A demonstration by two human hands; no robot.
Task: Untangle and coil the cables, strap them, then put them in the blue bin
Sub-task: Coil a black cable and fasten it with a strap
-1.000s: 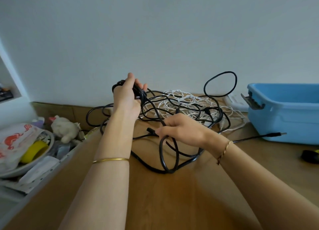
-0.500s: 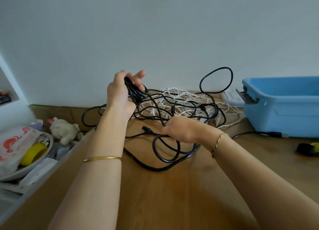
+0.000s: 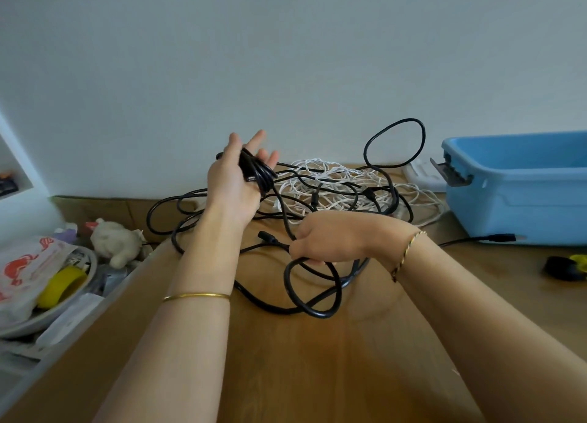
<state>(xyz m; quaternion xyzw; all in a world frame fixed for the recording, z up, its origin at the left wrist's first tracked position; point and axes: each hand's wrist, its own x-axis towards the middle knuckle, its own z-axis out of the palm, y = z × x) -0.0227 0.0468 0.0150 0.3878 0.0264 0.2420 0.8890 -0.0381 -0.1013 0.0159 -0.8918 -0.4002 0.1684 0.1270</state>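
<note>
A thin, plain gold bangle (image 3: 196, 296) is worn round the forearm below the left hand (image 3: 233, 184). A finer bracelet (image 3: 407, 255), twisted like cord from a gold strand and a darker one, is worn at the wrist of the right hand (image 3: 333, 238). Both forearms are left bare.

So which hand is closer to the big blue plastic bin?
Right. The right hand grips the black cable left of the blue plastic bin; the left hand sits farther left, raised, black cable across its palm.
</note>
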